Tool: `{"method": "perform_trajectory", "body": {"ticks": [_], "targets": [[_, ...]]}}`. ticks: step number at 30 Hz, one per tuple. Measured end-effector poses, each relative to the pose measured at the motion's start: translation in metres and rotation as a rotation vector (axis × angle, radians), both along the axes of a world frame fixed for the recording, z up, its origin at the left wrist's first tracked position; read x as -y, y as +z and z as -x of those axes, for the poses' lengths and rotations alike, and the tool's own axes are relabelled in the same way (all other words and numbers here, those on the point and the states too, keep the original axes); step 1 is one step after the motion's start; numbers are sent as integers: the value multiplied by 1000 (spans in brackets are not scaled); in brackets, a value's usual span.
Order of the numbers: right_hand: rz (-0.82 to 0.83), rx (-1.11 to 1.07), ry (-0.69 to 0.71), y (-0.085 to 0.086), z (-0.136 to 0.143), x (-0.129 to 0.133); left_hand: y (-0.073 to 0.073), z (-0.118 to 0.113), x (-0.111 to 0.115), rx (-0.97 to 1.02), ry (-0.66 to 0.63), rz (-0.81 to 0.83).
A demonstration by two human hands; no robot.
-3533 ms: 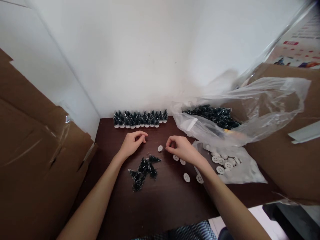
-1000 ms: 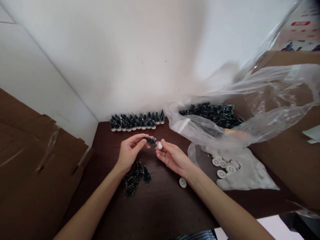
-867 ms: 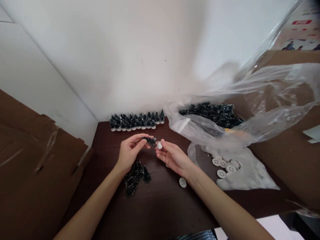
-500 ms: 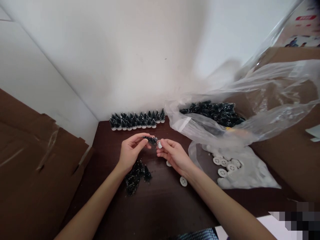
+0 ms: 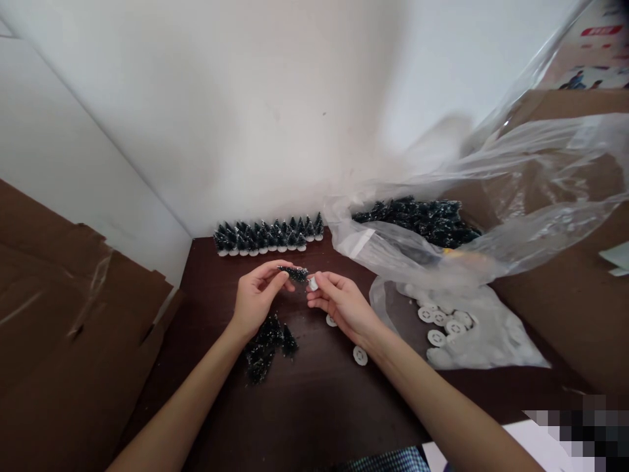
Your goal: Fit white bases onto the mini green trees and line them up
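Observation:
Between thumb and fingers, my left hand (image 5: pixel 259 296) pinches a small dark green tree (image 5: pixel 295 273) with white specks, lying sideways with its wide end to the right. Just right of it, my right hand (image 5: pixel 341 303) grips a small white base (image 5: pixel 313 283), partly hidden by the fingers. Tree and base are close; whether they touch cannot be made out. Loose trees (image 5: pixel 260 354) lie below my left hand. One white disc (image 5: pixel 360 355) sits beside my right forearm, another (image 5: pixel 331 320) is partly under my right hand.
Rows of trees on white bases (image 5: pixel 260 238) stand along the wall. A clear bag holds more dark trees (image 5: pixel 422 221) at the back right. White discs (image 5: pixel 455 328) lie in another bag (image 5: pixel 511 341) on the brown table (image 5: pixel 314 406). Cardboard (image 5: pixel 73 328) borders the left.

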State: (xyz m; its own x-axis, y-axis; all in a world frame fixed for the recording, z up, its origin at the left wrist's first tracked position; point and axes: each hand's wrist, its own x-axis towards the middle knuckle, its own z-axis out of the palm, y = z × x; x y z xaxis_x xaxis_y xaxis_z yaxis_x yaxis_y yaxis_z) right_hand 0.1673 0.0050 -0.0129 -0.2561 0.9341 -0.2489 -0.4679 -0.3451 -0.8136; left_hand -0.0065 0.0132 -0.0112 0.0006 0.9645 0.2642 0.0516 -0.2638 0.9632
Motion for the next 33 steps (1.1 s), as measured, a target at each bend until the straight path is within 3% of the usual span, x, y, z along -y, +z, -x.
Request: {"method": "perform_trajectory", "body": {"ticks": [33], "targets": [[-24, 30, -6, 4, -2, 1, 0, 2, 1, -70, -32, -53]]}}
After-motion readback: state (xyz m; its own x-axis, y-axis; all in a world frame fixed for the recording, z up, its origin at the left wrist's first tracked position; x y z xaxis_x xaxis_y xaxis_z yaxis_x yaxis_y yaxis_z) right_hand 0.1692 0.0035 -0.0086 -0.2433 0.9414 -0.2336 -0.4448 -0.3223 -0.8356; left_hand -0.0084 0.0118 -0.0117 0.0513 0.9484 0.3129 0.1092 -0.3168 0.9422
